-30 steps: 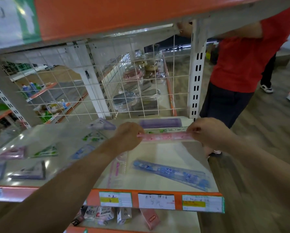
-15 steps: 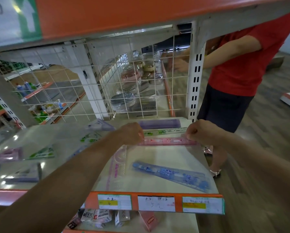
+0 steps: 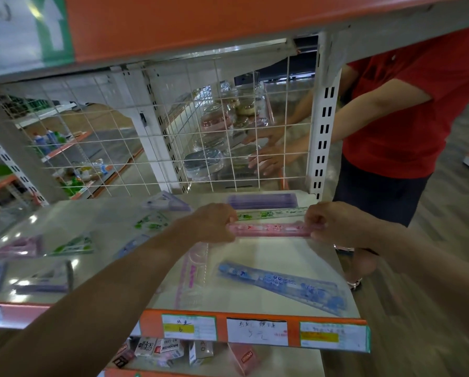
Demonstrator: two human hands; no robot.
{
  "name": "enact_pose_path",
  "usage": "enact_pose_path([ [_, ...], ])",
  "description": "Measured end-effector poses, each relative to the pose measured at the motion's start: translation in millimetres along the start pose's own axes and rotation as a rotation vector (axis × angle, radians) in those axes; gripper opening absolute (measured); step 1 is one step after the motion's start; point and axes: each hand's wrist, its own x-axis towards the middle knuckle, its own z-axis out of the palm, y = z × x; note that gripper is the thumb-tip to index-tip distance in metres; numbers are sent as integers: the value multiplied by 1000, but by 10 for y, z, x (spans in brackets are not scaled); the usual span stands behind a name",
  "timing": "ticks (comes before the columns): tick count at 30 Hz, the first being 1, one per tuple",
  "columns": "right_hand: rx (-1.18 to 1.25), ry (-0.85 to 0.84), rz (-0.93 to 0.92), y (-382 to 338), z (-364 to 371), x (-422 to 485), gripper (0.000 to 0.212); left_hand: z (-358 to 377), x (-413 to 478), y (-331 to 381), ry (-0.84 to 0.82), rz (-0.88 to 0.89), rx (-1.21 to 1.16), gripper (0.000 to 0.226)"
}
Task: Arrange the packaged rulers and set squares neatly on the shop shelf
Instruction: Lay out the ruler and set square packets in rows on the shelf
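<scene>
I hold a pink packaged ruler (image 3: 271, 230) by both ends, low over the cream shelf (image 3: 279, 250). My left hand (image 3: 214, 223) grips its left end and my right hand (image 3: 334, 223) its right end. Just behind it lie a green ruler (image 3: 271, 214) and a purple ruler (image 3: 263, 200), both crosswise near the back. A blue ruler (image 3: 285, 284) lies slanted near the front edge. A clear pack with pink print (image 3: 192, 273) lies lengthwise under my left forearm. Several packaged set squares (image 3: 73, 244) are scattered on the left part of the shelf.
A white wire grid (image 3: 157, 137) closes the shelf's back. A person in a red shirt (image 3: 418, 110) stands at the right end, both hands reaching into the shelf behind the grid. Price labels (image 3: 256, 331) line the orange front edge. Small boxes (image 3: 162, 349) sit on the shelf below.
The pink ruler has sunk a little toward the shelf, still in both hands. The other person's hands came down from the upper shelf and now reach behind the grid.
</scene>
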Motion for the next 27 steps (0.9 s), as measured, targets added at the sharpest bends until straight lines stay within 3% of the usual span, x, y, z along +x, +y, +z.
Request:
enact_pose_path([
  [8,-49,0,8,-25,-4,74,8,37,66,-14,62,3,113,37],
  [25,-87,-2,46,-35,49,165,17,66,111,-49,43,-15,171,33],
  [27,-38,-25,54,-60,-6,141,6,31,87,-61,32,-13,156,37],
])
